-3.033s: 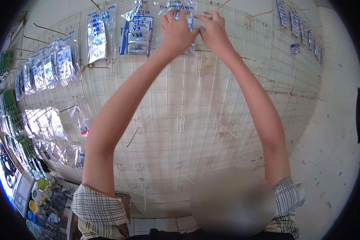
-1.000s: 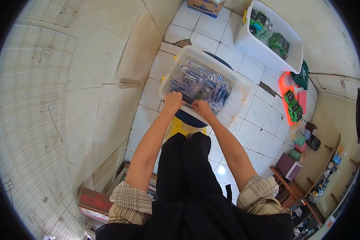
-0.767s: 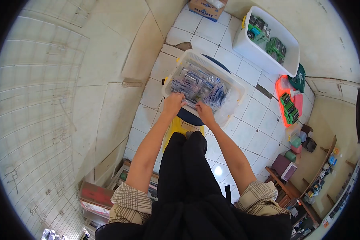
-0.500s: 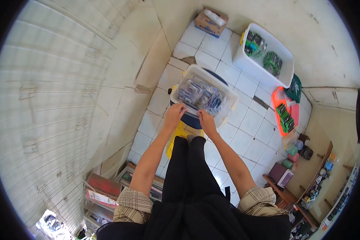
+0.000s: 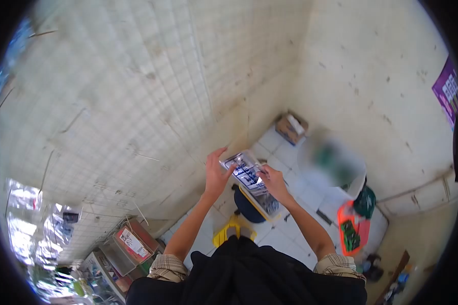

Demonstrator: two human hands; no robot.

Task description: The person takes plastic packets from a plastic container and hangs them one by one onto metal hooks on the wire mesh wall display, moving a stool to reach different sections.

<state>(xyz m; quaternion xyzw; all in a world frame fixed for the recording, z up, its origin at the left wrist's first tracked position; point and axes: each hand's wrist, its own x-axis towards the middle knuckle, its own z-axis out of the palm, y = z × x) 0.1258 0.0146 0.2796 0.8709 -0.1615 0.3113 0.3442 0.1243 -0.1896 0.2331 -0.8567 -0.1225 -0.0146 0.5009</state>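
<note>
A clear plastic packet (image 5: 246,171) with blue and white printing is held up between my two hands, in front of the white bin. My left hand (image 5: 218,175) grips its left side, the thumb lying over the near edge and the forefinger raised by the far corner. At the right end my right hand (image 5: 275,184) pinches the packet, fingers curled on it. Below and partly hidden behind it is the white bin (image 5: 257,202), with more clear packets (image 5: 271,204) inside. The bin rests on a dark blue round stool (image 5: 248,207).
A yellow stool (image 5: 220,237) is by my feet. Farther off stand a brown cardboard box (image 5: 286,131), a blurred white tub (image 5: 360,184), an orange tray (image 5: 344,217) with green packs and a dark green bag (image 5: 365,202). Shelves (image 5: 107,272) line the left wall.
My hands have risen from the bin's near rim, and a clear packet now shows between them. My view has tilted up, so more wall is visible.
</note>
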